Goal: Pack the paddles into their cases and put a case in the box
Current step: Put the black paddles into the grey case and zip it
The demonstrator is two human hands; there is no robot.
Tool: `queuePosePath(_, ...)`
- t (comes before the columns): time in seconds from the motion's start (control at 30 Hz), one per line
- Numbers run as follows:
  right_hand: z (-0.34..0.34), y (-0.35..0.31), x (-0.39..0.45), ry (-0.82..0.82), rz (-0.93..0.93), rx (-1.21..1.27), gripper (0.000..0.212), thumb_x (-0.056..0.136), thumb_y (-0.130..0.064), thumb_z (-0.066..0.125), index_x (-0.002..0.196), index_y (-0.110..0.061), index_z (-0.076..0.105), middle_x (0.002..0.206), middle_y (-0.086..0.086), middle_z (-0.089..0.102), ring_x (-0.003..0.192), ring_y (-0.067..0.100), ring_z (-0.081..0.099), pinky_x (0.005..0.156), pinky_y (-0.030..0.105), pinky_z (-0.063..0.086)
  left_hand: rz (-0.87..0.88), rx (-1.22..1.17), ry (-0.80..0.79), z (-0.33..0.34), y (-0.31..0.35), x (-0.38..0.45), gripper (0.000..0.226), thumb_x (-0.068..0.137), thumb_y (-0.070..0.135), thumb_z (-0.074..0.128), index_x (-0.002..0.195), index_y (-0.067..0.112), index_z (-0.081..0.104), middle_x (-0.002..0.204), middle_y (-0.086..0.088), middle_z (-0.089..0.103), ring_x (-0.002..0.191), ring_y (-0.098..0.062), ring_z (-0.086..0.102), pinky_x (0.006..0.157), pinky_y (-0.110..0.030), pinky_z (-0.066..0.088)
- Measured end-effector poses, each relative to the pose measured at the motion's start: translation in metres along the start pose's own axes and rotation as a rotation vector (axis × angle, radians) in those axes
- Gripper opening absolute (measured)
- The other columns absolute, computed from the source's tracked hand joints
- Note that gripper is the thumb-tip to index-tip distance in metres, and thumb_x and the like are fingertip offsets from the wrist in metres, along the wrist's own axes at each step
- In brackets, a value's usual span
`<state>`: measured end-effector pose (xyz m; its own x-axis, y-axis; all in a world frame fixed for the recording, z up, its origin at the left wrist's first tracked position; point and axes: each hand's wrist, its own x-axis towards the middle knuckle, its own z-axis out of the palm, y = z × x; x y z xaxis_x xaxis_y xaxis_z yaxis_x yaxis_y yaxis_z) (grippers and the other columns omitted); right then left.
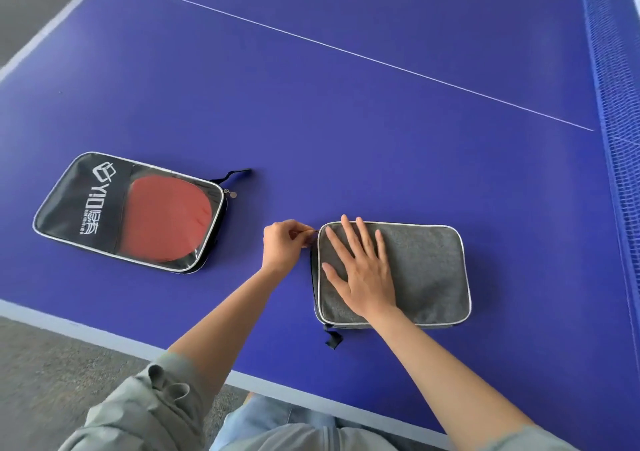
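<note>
Rectangular grey woven-fabric case (415, 270) | right hand (360, 277) flat on it, fingers spread | left hand (282, 244) at 9 o'clock, fingers pinched on zipper pull (313, 231)

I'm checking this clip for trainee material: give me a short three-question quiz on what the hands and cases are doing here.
1. True or false: the right hand lies flat, fingers spread, on the grey case.
2. What is the left hand doing? A) lifting the black case B) pinching something small, apparently the zipper pull, at the grey case's far-left corner C) resting on the table
3. What shows through the clear window of the black case?

Key
1. True.
2. B.
3. A red paddle. No box is in view.
</note>
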<state>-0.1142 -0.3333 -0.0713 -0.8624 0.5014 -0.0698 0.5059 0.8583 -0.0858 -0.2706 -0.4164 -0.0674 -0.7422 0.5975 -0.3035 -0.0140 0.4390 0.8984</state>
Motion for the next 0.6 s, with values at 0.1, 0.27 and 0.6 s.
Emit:
queuePosePath(0.1, 0.000, 0.000, -0.001, 0.006, 0.009, -0.005, 0.063, 0.095, -0.058, 0.024, 0.151, -0.036, 0.007, 0.162, -0.002, 0.006, 0.149, 0.022, 0.004, 0.119, 0.050, 0.014, -0.038, -0.041, 0.024, -0.004, -0.008, -0.018, 0.005, 0.083, 0.001, 0.067, 0.082, -0.002, 0.072, 0.075, -0.008, 0.071, 0.065, -0.016, 0.068, 0.065, -0.012, 0.055)
queuePosePath(0.27, -0.001, -0.001, -0.001, 0.009, 0.004, 0.015, 0.062, 0.095, -0.057, 0.026, 0.151, -0.036, 0.011, 0.161, -0.002, 0.008, 0.149, 0.022, 0.005, 0.119, 0.051, 0.013, -0.075, -0.069, 0.057, -0.004, -0.018, -0.046, 0.005, 0.084, 0.002, 0.067, 0.083, -0.001, 0.071, 0.077, -0.007, 0.071, 0.067, -0.019, 0.069, 0.067, -0.015, 0.056)
queuePosePath(0.6, -0.002, -0.002, -0.002, 0.005, 0.000, 0.006, 0.062, 0.094, -0.058, 0.024, 0.151, -0.035, 0.012, 0.161, -0.001, 0.010, 0.149, 0.023, 0.008, 0.119, 0.052, 0.014, -0.041, -0.009, 0.117, 0.001, -0.026, -0.073, 0.016, 0.083, -0.003, 0.063, 0.071, 0.008, 0.065, 0.069, 0.001, 0.068, 0.061, -0.006, 0.065, 0.059, -0.008, 0.050)
